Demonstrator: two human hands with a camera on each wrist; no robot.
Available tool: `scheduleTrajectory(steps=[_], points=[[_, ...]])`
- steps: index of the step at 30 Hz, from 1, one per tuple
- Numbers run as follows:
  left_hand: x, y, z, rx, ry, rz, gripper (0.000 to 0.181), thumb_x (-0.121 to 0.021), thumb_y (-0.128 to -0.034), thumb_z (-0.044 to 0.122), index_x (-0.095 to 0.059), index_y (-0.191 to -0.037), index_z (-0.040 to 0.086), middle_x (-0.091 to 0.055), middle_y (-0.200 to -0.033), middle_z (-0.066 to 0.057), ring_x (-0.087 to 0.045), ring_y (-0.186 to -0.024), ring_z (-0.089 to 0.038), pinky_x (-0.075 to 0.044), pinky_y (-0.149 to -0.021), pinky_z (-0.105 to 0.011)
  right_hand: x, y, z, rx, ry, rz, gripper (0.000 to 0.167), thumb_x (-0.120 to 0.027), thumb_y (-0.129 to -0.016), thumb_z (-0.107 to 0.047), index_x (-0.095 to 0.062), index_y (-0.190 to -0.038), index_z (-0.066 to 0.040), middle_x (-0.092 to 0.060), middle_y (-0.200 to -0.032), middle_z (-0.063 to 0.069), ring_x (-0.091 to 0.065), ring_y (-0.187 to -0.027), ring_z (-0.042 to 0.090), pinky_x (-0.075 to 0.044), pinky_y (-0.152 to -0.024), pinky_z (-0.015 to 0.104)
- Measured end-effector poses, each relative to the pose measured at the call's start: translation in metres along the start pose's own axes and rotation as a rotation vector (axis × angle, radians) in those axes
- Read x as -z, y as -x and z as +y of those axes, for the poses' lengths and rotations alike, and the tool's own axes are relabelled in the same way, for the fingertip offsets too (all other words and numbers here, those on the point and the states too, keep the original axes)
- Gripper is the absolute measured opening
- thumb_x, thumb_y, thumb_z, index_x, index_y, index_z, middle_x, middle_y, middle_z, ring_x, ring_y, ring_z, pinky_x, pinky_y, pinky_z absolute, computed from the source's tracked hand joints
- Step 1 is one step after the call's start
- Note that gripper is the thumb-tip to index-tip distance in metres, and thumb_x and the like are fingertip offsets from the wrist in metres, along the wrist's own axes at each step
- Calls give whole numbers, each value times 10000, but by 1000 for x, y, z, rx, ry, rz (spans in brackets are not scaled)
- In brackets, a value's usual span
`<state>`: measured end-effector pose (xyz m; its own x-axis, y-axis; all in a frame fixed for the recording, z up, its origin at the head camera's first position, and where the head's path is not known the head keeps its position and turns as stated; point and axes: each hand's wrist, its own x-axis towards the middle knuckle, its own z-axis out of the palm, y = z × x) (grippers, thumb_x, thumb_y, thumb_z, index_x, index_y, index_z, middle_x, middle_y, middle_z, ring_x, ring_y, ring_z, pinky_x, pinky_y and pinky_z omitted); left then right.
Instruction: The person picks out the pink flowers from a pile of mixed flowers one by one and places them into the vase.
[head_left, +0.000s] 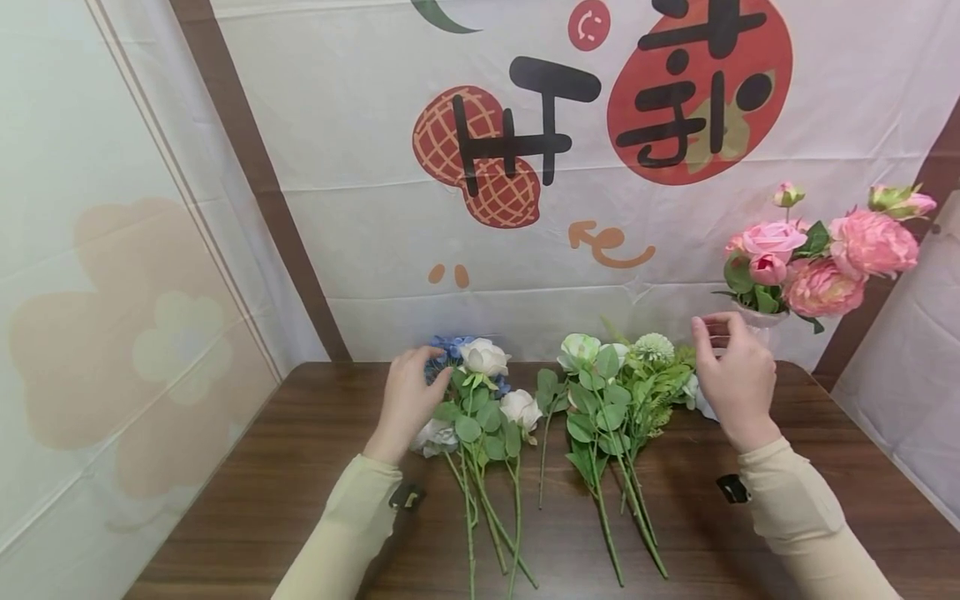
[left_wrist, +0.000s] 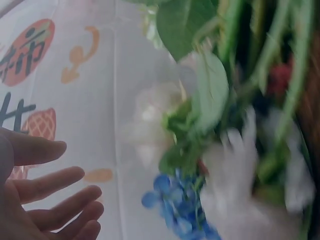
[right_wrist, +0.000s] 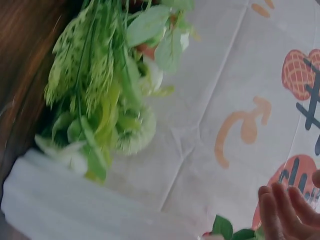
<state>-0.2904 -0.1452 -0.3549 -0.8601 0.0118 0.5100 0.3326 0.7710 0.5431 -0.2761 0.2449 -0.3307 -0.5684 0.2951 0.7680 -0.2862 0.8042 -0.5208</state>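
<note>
In the head view my left hand (head_left: pixel 408 400) hovers beside the blue flowers (head_left: pixel 448 348) and a white rose (head_left: pixel 484 357). Its fingers are loosely bent, and the left wrist view shows nothing between them. On the right, my right hand (head_left: pixel 738 379) is raised in front of a whitish vase (head_left: pixel 763 319), partly hiding it; whether they touch is unclear. Pink flowers (head_left: pixel 825 287) stand upright in that vase. The right wrist view shows the ribbed side of the vase (right_wrist: pixel 75 192) and the relaxed, empty fingers (right_wrist: pixel 282 207) of my right hand.
Left of centre, white roses with green stems (head_left: pixel 491 508) lie on the brown wooden table (head_left: pixel 247 508). Right of centre lies a second bunch with a pale green rose (head_left: pixel 580 348), a round green bloom (head_left: pixel 654 348) and leafy sprigs (head_left: pixel 651 396). A printed cloth (head_left: pixel 360 208) hangs behind.
</note>
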Motion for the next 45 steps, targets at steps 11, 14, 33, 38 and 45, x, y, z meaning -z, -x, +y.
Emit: scheduleTrajectory(steps=[11, 14, 33, 38, 45], points=[[-27, -10, 35, 19, 73, -83, 272, -695, -844, 153, -671, -1086, 30, -664, -1040, -153, -590, -944, -318, -468, -794, -429, -21, 11, -7, -18, 28, -181, 352, -512, -967, -350, -638, -1044, -31, -716, -871, 177, -666, -760, 346, -467, -674, 487], [-34, -11, 43, 28, 101, -95, 256, -700, -835, 140, -672, -1065, 30, -665, -1033, -156, -611, -934, -310, -491, -784, -422, -25, 13, -8, -51, 36, -206, 382, -493, -971, -381, -639, -1055, -38, -716, -885, 179, -665, -775, 351, -465, -687, 493], [-92, -5, 87, 40, 87, -240, 204, -682, -856, 144, -663, -1011, 14, -652, -894, -112, -611, -802, -239, -502, -680, -320, -41, 17, -13, -189, 62, -341, 541, -361, -968, -542, -621, -1154, -106, -711, -966, 150, -656, -783, 324, -489, -623, 456], [-107, -2, 96, 79, 64, -293, 222, -679, -868, 154, -666, -1040, 16, -668, -879, -94, -618, -733, -190, -499, -608, -282, -41, 17, -13, -192, 62, -351, 544, -362, -970, -537, -625, -1155, -98, -711, -960, 156, -658, -772, 326, -492, -618, 458], [-127, 2, 105, 89, 38, -317, 132, -661, -844, 70, -614, -721, 61, -586, -668, -24, -502, -540, -118, -405, -496, -241, -42, 14, -17, -223, 50, -351, 561, -358, -967, -545, -629, -1156, -91, -708, -974, 159, -659, -793, 337, -494, -658, 474]])
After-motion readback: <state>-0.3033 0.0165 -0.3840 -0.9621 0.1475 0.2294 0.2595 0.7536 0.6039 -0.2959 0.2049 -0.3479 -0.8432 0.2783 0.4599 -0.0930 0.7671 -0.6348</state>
